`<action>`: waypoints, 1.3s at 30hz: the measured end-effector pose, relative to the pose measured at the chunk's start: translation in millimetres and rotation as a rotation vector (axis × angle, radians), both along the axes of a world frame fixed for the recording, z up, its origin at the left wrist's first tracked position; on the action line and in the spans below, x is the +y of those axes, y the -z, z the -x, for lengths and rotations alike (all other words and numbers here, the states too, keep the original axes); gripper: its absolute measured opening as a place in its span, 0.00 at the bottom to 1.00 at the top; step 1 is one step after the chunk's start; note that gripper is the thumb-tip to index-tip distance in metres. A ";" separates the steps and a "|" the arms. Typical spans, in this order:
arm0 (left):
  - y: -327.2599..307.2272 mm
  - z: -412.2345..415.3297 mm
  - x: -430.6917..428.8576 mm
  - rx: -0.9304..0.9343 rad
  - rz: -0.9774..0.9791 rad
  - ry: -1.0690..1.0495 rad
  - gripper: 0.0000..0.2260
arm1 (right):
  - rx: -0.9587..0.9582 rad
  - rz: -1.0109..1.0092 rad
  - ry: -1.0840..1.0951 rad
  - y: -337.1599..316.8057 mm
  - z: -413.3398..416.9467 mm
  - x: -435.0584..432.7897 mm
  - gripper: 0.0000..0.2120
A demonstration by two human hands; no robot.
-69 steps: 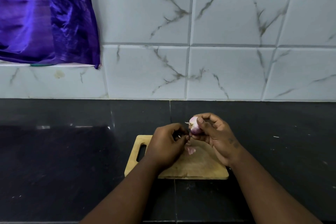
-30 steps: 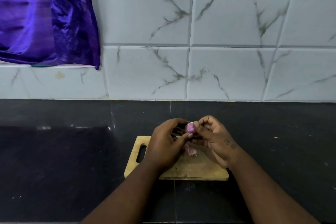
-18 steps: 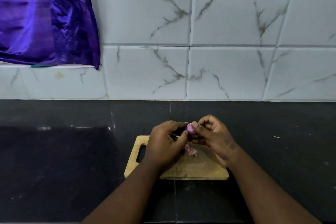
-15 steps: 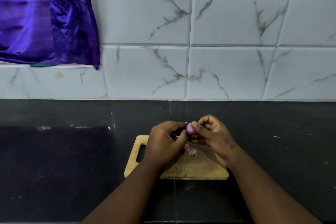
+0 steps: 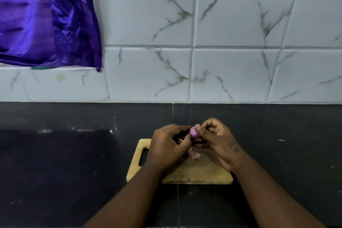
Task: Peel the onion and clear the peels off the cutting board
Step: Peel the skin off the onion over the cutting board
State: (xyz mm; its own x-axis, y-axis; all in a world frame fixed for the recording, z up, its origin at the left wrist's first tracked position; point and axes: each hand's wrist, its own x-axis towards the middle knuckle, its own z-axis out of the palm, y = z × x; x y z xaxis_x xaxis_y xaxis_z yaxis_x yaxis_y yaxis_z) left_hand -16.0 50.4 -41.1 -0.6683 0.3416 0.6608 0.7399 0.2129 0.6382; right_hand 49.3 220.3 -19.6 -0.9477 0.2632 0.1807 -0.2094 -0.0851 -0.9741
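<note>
A small purple onion [image 5: 193, 132] is held above the wooden cutting board [image 5: 199, 172]. My right hand [image 5: 216, 140] grips it between thumb and fingers, thumb on top. My left hand [image 5: 167, 147] is curled against the onion's left side, its thumb and fingertips pinching at the onion's skin. A thin pale sliver shows inside the left fingers; I cannot tell what it is. A pinkish heap of peels [image 5: 194, 154] lies on the board just under both hands, partly hidden by the left hand.
The board, with a handle slot [image 5: 143, 156] at its left end, lies on a black stone counter [image 5: 64, 163]. White marbled tiles [image 5: 231, 42] form the back wall. A purple cloth [image 5: 46, 18] hangs at the upper left.
The onion has turned in my right hand and now shows a smoother, deeper purple surface. My left hand has closed in against it. The peel heap on the board has grown slightly.
</note>
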 end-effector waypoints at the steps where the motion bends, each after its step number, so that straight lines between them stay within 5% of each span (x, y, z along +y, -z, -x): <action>1: 0.6 1.1 0.3 0.002 -0.005 -0.010 0.12 | -0.001 -0.005 -0.001 -0.6 -0.9 -0.4 0.21; 27: 1.6 0.8 1.3 0.105 0.031 -0.097 0.03 | 0.065 -0.013 0.074 1.9 4.0 -0.1 0.19; 39: 1.9 3.8 3.2 -0.045 0.118 -0.241 0.05 | 0.097 0.061 -0.033 -5.0 -1.3 0.1 0.09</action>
State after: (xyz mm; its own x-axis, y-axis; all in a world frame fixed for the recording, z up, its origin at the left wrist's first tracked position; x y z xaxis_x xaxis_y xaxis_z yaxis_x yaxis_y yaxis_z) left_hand -19.7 53.5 -43.0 -0.7673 0.2418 0.5940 0.6305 0.4539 0.6296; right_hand 50.7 220.4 -14.5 -0.9347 0.2458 0.2566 -0.2986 -0.1517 -0.9423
